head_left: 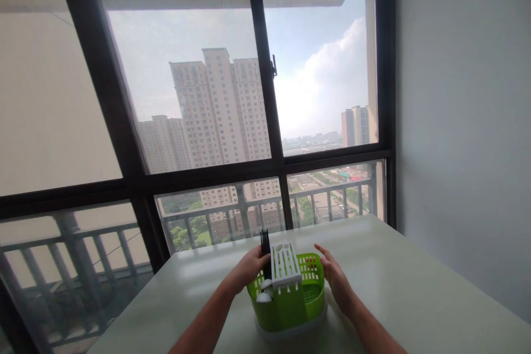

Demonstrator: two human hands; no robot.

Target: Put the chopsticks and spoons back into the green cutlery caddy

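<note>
1. A green plastic cutlery caddy [290, 301] stands on a pale table [415, 287], near the table's near edge and between the person's two forearms.
2. The caddy sits on a whitish base tray [290, 332] and has a slotted white centre piece [285, 264] rising above its rim.
3. Black utensil handles [265, 243] stick up from the caddy's left compartment, and white spoon-like pieces [265, 292] lie lower on that same side.
4. The left hand [251, 266] rests against the caddy's left rim, fingers curled by the black handles; whether it actually grips anything cannot be told.
5. The right hand [335, 276] is spread, fingers extended, just beside the caddy's right wall and holding nothing.
6. Beyond the table, a dark-framed window [265, 94] shows tall apartment blocks and a balcony railing [232, 210].
</note>
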